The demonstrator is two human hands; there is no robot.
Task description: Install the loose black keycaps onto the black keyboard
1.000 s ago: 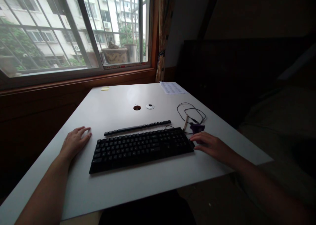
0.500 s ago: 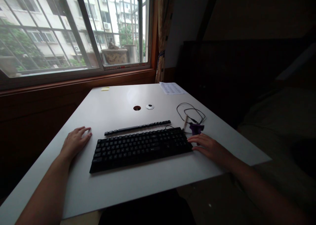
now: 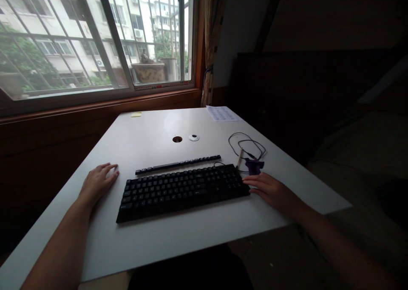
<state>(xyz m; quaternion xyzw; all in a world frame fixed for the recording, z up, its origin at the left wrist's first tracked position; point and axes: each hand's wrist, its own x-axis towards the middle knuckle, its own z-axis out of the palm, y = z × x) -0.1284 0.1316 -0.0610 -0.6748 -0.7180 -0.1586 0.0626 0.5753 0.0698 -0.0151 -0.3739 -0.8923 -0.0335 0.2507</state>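
A black keyboard (image 3: 181,194) lies slightly angled near the front of the white table; its lowest row of keys looks bare. Behind it is a row of loose black keycaps (image 3: 178,164), with the long space bar among them. My left hand (image 3: 98,183) rests on the tabletop left of the keyboard, fingers apart and holding nothing. At the keyboard's right end my right hand (image 3: 266,189) lies with its fingers stretched out, fingertips at or against the edge. Just behind that hand stands a small purple object (image 3: 254,167), its lower part hidden.
A black cable (image 3: 247,140) is coiled at the right, with a thin brush-like stick (image 3: 239,157) beside it. Farther back are a round table hole (image 3: 177,139), its white cover (image 3: 194,137), printed paper (image 3: 223,114) and yellow sticky notes (image 3: 136,114). A barred window is behind.
The view has shifted very slightly. Both hands, the keyboard and the loose keycaps keep their places.
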